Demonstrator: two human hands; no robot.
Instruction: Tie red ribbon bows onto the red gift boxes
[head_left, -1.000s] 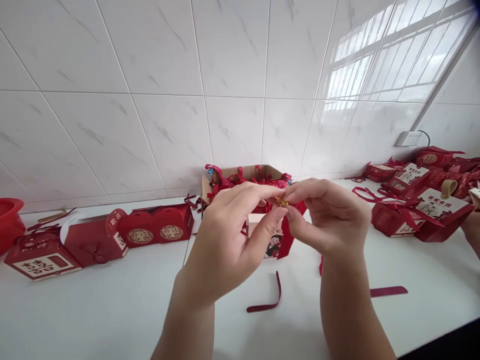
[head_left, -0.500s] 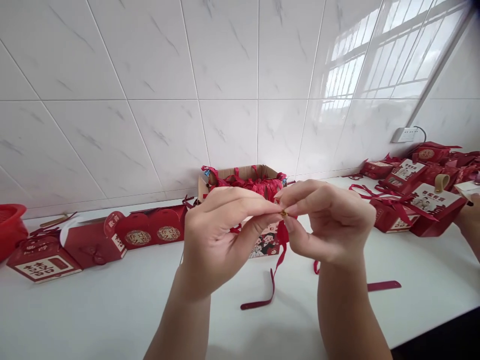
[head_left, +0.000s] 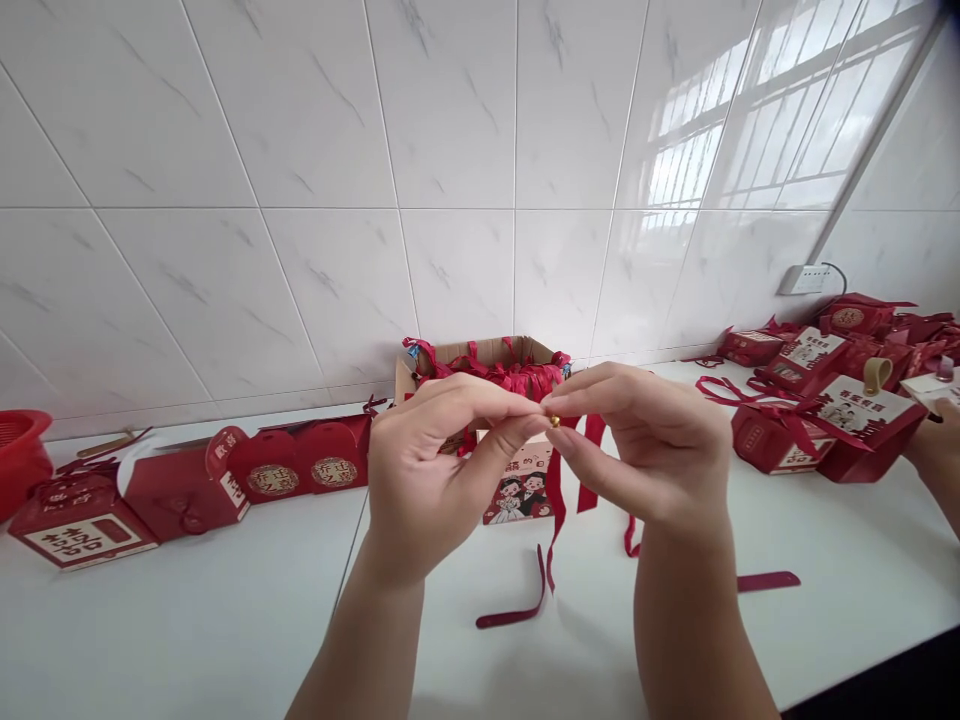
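Observation:
At the centre, my left hand (head_left: 442,470) and my right hand (head_left: 652,450) meet fingertip to fingertip. A small gold-coloured stud (head_left: 555,422) shows where their pinched thumbs and forefingers come together; its finer shape is too small to tell. Behind and below the fingers, a dark red ribbon (head_left: 555,520) hangs down; where its top ends is hidden. A red and white card box printed with a bridal couple (head_left: 521,490) stands behind my left hand, partly covered. On the table below lies a curved dark red strap (head_left: 510,618).
An open cardboard box (head_left: 465,352) full of red ribbons stands against the wall. Red gift boxes (head_left: 180,490) line the left, beside a red basket (head_left: 22,460). More gift boxes (head_left: 862,420) pile up right, near another person's hand (head_left: 937,440). A flat strap (head_left: 769,581) lies right.
My hands have shifted slightly left, fingertips still together. The gold stud shows more clearly, and more of the couple box and hanging ribbon is visible. The view has tilted slightly.

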